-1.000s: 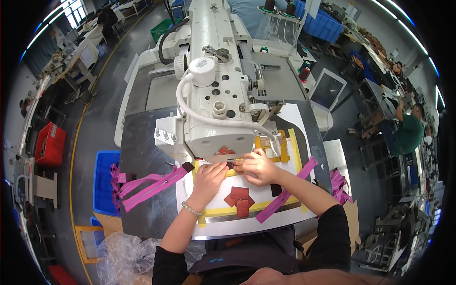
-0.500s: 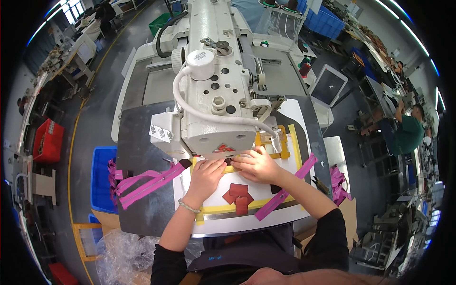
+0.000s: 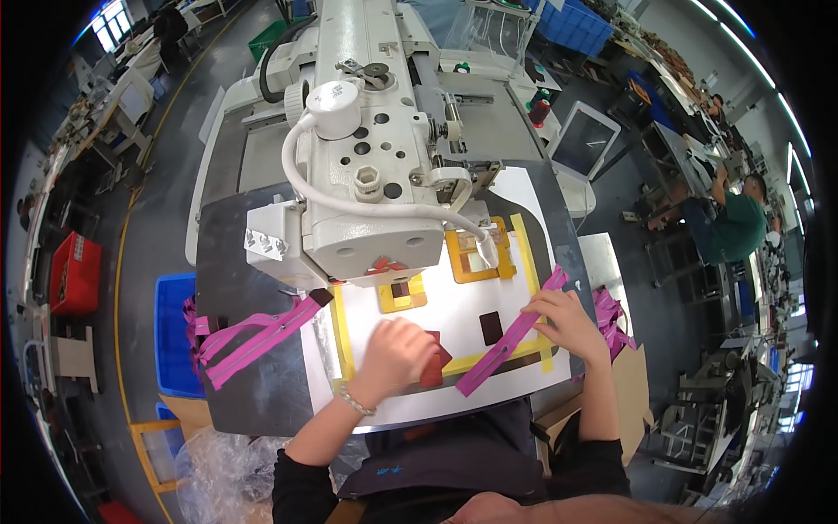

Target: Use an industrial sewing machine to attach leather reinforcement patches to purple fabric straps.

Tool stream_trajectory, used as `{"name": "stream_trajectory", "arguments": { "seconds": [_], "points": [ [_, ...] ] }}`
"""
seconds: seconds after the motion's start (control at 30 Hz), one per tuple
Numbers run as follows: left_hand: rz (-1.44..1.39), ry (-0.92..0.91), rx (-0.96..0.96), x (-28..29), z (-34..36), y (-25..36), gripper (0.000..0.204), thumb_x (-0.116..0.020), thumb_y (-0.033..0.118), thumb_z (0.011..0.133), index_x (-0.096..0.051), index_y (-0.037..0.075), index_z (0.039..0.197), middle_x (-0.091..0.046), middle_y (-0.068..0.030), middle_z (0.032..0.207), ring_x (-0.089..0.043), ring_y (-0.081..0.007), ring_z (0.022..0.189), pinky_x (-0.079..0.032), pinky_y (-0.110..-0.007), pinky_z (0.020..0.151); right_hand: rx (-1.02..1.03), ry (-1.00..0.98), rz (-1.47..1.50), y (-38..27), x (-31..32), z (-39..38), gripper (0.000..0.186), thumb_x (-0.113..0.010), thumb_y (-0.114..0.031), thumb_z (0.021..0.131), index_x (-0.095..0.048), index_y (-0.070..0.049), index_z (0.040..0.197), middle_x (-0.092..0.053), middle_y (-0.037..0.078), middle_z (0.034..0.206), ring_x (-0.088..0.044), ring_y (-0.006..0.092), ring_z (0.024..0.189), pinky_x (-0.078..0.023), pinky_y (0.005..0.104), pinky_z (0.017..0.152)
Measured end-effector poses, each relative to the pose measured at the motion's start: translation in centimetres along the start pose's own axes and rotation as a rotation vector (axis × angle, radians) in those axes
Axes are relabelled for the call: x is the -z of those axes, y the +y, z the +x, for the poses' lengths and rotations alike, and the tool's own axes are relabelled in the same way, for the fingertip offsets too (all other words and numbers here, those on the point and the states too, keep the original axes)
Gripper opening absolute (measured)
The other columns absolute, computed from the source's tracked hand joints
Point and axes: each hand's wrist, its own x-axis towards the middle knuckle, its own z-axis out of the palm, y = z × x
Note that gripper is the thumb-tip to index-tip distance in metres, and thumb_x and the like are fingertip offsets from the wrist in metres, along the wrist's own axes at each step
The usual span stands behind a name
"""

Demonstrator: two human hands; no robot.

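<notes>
Left hand (image 3: 394, 356) blurred, red patches (image 3: 431, 373) part-hidden

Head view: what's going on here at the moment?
A person works at a white sewing machine. The blurred left hand is over overlapping red rectangular patches; whether it grips one is unclear. The right hand has its fingers at a magenta fabric zipper strip. A dark rectangular patch lies on the white sheet between the hands.

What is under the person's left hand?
Red patches show partly at the right edge of the left hand, with the white sheet around them. Whatever lies directly beneath the hand is covered, and blur hides whether it touches the patches.
</notes>
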Motion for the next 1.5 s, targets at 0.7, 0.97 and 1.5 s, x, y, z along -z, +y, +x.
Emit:
{"name": "stream_trajectory", "arguments": {
  "seconds": [0.7, 0.97, 1.5],
  "points": [
    [-0.114, -0.195, 0.216, -5.2, 0.4, 8.1, 0.006, -0.058, 0.006, 0.077, -0.056, 0.006, 0.082, -0.054, -0.008, 0.075, -0.059, -0.0247, 0.06, -0.046, -0.034, 0.054, -0.162, -0.061, 0.106, 2.4, -1.4, 0.1, 0.018, -0.058, -0.002, 0.081, -0.051, -0.006, 0.098, -0.054, 0.011, 0.102, -0.061, 0.0344, 0.083, -0.05, 0.0411, 0.07],
    [-0.042, -0.144, 0.189, -3.9, 1.4, 8.0, 0.003, -0.06, 0.006, 0.077, -0.059, 0.008, 0.08, -0.052, -0.0053, 0.071, -0.057, -0.0234, 0.053, -0.045, -0.034, 0.049, -0.134, -0.065, 0.099, 2.7, -1.8, 0.2, 0.019, -0.059, -0.002, 0.08, -0.051, -0.006, 0.097, -0.055, 0.01, 0.1, -0.061, 0.0337, 0.081, -0.05, 0.0408, 0.068],
    [0.143, -0.021, 0.129, -2.5, 1.8, 3.9, 0.045, -0.064, 0.013, 0.081, -0.055, -0.003, 0.122, -0.058, -0.019, 0.121, -0.059, -0.0313, 0.106, -0.047, -0.039, 0.095, 0.001, 0.702, -0.028, 2.6, -2.6, 2.6, 0.013, -0.063, 0.001, 0.079, -0.062, -0.002, 0.092, -0.066, 0.011, 0.091, -0.065, 0.0299, 0.076, -0.052, 0.0345, 0.066]
  ]
}}
